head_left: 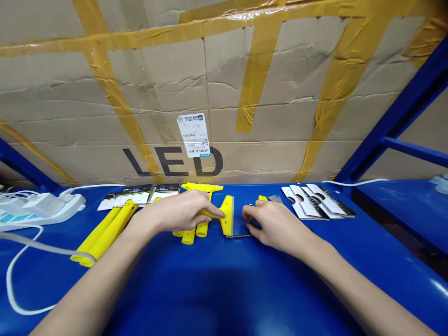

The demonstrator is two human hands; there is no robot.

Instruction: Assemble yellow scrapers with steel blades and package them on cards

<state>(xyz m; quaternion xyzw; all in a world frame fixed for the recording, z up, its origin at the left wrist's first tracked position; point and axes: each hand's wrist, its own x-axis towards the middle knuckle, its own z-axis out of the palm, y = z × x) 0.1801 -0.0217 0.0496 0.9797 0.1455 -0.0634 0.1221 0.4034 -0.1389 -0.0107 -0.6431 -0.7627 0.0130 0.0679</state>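
My left hand [182, 212] grips a yellow plastic scraper [226, 215] by its handle, with the wide head pointing right. A thin metal blade [241, 235] lies along the head's lower edge on the blue table. My right hand [271, 221] is beside the head, fingertips pinched on something small and dark at the blade side; what it is cannot be made out. More yellow scrapers [194, 233] lie under and behind my left hand.
Two long yellow handles [105, 231] lie at the left. Printed cards [128, 195] sit at the back left, a fanned stack of cards [318, 200] at the back right. A white power strip [38, 207] with cables is far left. A taped cardboard box [210, 93] forms the back wall.
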